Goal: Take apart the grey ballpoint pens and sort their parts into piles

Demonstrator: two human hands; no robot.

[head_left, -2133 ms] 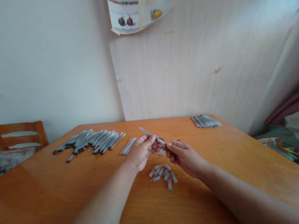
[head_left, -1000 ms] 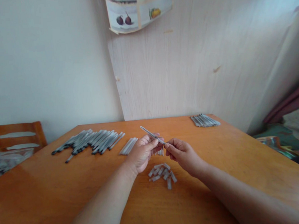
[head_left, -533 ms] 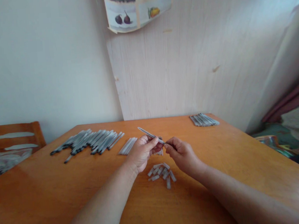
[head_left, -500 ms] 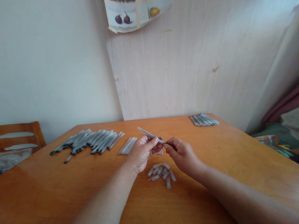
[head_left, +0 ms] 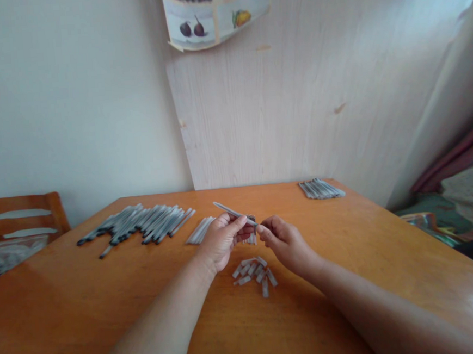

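Note:
A slim translucent pen (head_left: 227, 209) slants above the middle of the table, its far end pointing up and to the left. My left hand (head_left: 222, 242) is closed around its lower half, thumb on top. At the pen's near end, the thumb and forefinger of my right hand (head_left: 285, 242) pinch the tip, which the fingers mostly hide. Below the hands lies a loose pile of short clear pen caps (head_left: 254, 271). Several thin whitish tubes (head_left: 200, 231) lie beside my left hand. More small pieces behind the hands are partly hidden.
Many clear pens with black ends (head_left: 158, 222) spread over the left of the wooden table (head_left: 232, 330). A neat row of pens (head_left: 321, 188) lies at the back right corner. A chair (head_left: 22, 215) with a plastic bag stands at left. A fruit poster (head_left: 215, 15) hangs on the wall.
The whole view has shifted slightly. Both hands stay at the pen, with the right fingertips still at its near end. The piles on the table are unchanged.

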